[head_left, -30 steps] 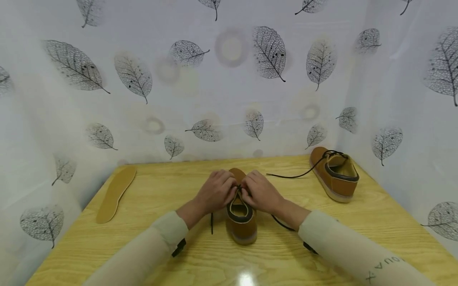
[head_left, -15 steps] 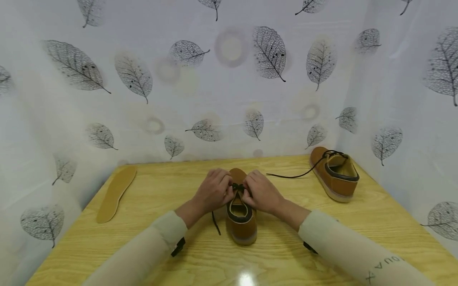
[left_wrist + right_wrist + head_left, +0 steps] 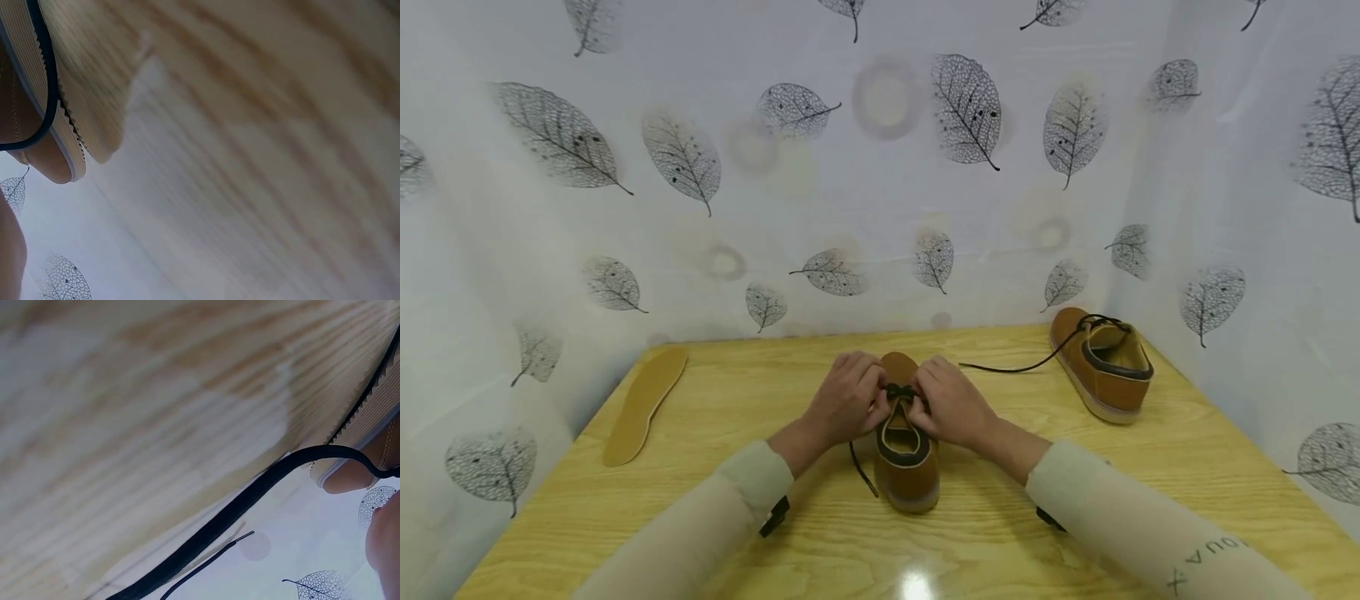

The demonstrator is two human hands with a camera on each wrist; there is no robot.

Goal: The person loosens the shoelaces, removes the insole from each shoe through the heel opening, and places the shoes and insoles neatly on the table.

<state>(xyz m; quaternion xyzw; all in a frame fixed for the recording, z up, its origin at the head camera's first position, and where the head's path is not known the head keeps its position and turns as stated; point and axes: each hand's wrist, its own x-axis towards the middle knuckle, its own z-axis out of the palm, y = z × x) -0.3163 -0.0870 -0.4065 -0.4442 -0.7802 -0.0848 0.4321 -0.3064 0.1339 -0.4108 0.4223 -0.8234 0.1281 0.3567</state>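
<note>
A brown shoe [image 3: 907, 483] with a dark padded collar stands on the table, its heel toward me. Over its tongue sits a dark shoelace [image 3: 899, 391], gathered in a knot with short loops. My left hand [image 3: 848, 398] pinches the lace on the left of the knot, while my right hand [image 3: 951, 400] pinches it on the right. Both sets of fingertips are close to the shoe's opening and partly hidden. One lace end hangs down left of the shoe. The wrist views show the shoe's sole edge [image 3: 62, 134] and a length of lace [image 3: 250, 494] hanging past it.
A second brown shoe [image 3: 1101, 367] stands at the back right, one loose lace [image 3: 1018, 369] trailing left over the table. A tan insole [image 3: 646, 408] lies at the back left. Leaf-patterned curtain [image 3: 880, 183] closes off the back and sides of the wooden table [image 3: 760, 375].
My hands have drawn slightly apart, and loops of lace now show between them. The left loose lace end has swung right toward the shoe's heel; the right one has gone out of sight.
</note>
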